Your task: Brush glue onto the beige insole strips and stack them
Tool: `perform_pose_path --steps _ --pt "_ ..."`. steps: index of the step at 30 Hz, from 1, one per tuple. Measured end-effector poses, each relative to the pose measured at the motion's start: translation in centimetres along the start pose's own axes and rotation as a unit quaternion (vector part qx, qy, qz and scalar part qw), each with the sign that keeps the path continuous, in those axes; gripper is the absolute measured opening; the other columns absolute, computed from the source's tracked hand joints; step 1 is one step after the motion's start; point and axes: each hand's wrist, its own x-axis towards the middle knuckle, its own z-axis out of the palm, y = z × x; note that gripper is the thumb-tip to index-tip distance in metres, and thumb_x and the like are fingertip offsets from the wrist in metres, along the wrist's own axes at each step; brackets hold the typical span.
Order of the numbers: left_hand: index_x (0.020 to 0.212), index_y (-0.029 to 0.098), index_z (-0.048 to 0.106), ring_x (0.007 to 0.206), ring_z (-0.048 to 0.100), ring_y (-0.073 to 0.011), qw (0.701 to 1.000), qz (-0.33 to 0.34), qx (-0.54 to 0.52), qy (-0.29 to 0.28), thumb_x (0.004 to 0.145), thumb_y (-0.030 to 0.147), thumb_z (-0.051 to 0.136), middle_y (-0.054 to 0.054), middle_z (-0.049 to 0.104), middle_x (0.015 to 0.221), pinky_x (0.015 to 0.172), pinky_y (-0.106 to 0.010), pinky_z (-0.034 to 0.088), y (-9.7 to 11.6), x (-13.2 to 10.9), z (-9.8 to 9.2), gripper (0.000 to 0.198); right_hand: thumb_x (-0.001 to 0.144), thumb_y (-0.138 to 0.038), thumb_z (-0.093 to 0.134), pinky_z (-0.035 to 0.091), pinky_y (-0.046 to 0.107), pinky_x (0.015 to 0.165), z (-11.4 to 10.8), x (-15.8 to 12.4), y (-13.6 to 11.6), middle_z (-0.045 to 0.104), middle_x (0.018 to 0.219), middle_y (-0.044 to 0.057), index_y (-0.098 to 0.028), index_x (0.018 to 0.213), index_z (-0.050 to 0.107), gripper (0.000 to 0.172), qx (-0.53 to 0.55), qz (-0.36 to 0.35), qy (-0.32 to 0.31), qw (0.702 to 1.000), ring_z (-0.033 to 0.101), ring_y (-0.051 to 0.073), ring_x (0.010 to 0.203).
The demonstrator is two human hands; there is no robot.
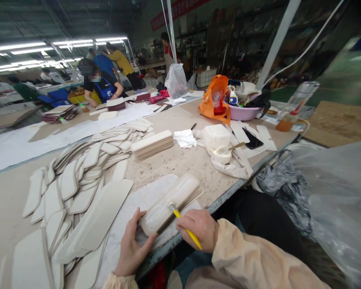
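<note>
My right hand [200, 229] is closed around a brush with a yellow handle [192, 237]. The brush's pale tip touches the top of a stack of cream oblong panels [183, 190], whose surface looks wet and glossy. At the near left end of that stack, my left hand [135, 245] grips it between thumb and fingers. Under the stack lies a whitish sheet [138, 200]. Beyond it, to the right, a white tub [217, 136] stands beside a small round container [222, 154] with a stick [237, 146] resting in it.
Many loose cream panels [93, 160] spread over the left of the table, beside a neat pile of panels [152, 145]. Farther back are an orange bag [215, 96], a pink basin [243, 113] and a bottle of amber liquid [287, 120]. A person in a blue apron [105, 90] works across the table.
</note>
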Motion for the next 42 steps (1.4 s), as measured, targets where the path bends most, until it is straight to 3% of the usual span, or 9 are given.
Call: perform_pose_path --steps 4,8,13,15,18,24,31,37,42 --pt "0.146 0.022 0.023 0.124 0.051 -0.0287 0.999 0.032 0.026 0.003 0.08 0.037 0.065 -0.015 0.052 0.133 0.104 -0.05 0.042 0.7 -0.4 -0.3 0.079 0.091 -0.019 0.051 0.051 0.026 0.071 -1.0 -0.3 0.5 0.068 0.085 0.005 -0.021 0.1 0.06 0.013 0.153 0.055 0.089 0.983 0.064 0.015 0.077" --pt "0.142 0.019 0.033 0.126 0.047 -0.0282 0.992 0.035 0.116 0.042 0.085 0.038 0.059 -0.016 0.051 0.135 0.103 -0.048 0.042 1.7 -0.3 -1.5 0.065 0.089 -0.029 0.056 0.054 0.03 0.071 -2.4 -1.6 3.4 0.069 0.087 0.005 -0.024 0.096 0.064 0.012 0.13 0.177 0.194 0.956 0.067 0.02 0.075" --pt "0.123 0.01 0.055 0.114 0.053 -0.0297 0.906 -0.096 0.389 0.135 0.085 0.042 0.056 -0.018 0.058 0.119 0.098 -0.045 0.043 0.3 1.7 -5.4 0.049 0.087 -0.044 0.055 0.053 0.028 0.059 -3.2 -2.1 4.7 0.065 0.071 0.002 -0.022 0.094 0.064 0.025 0.128 0.315 0.255 0.905 0.061 0.016 0.056" --pt "0.119 0.008 0.058 0.109 0.053 -0.0319 0.874 -0.142 0.446 0.128 0.083 0.041 0.058 -0.019 0.059 0.115 0.094 -0.045 0.043 -0.9 2.4 -7.0 0.049 0.087 -0.044 0.055 0.052 0.027 0.059 -3.5 -2.1 4.7 0.064 0.07 0.001 -0.022 0.094 0.064 0.025 0.132 0.313 0.254 0.906 0.061 0.016 0.056" --pt "0.105 0.01 0.065 0.098 0.055 -0.0323 0.863 -0.164 0.466 0.108 0.078 0.039 0.062 -0.016 0.062 0.104 0.083 -0.043 0.046 -2.3 2.8 -8.1 0.039 0.088 -0.041 0.056 0.052 0.027 0.059 -3.4 -2.3 5.0 0.066 0.077 0.001 -0.023 0.095 0.064 0.021 0.138 0.278 0.232 0.922 0.064 0.016 0.061" --pt "0.105 0.015 0.065 0.1 0.052 -0.0311 0.852 -0.186 0.482 0.085 0.081 0.043 0.057 -0.014 0.06 0.108 0.083 -0.04 0.042 -3.3 2.3 -7.7 0.038 0.089 -0.032 0.058 0.051 0.025 0.059 -3.3 -2.5 5.8 0.066 0.079 0.001 -0.022 0.095 0.063 0.013 0.133 0.231 0.238 0.934 0.064 0.015 0.062" --pt "0.113 0.014 0.063 0.105 0.05 -0.0333 0.855 -0.229 0.454 0.104 0.079 0.047 0.056 -0.016 0.057 0.111 0.086 -0.043 0.04 -4.2 2.6 -7.7 0.047 0.09 -0.027 0.057 0.051 0.023 0.061 -3.7 -1.9 5.4 0.065 0.079 0.0 -0.022 0.095 0.062 0.009 0.129 0.222 0.234 0.938 0.064 0.013 0.063" --pt "0.093 0.017 0.067 0.107 0.049 -0.0359 0.87 -0.23 0.417 0.13 0.072 0.045 0.062 -0.015 0.056 0.108 0.083 -0.046 0.041 -3.7 3.0 -7.7 0.034 0.09 -0.026 0.057 0.051 0.023 0.061 -3.4 -2.2 5.7 0.064 0.076 -0.001 -0.023 0.097 0.062 0.009 0.13 0.211 0.239 0.939 0.063 0.013 0.062" --pt "0.09 0.017 0.06 0.09 0.059 -0.028 0.902 -0.203 0.341 0.171 0.078 0.042 0.055 -0.01 0.061 0.09 0.08 -0.042 0.045 -2.9 2.0 -8.2 0.027 0.09 -0.026 0.058 0.052 0.024 0.059 -3.2 -2.4 5.8 0.065 0.079 0.0 -0.023 0.1 0.063 0.012 0.148 0.215 0.243 0.934 0.064 0.013 0.062"
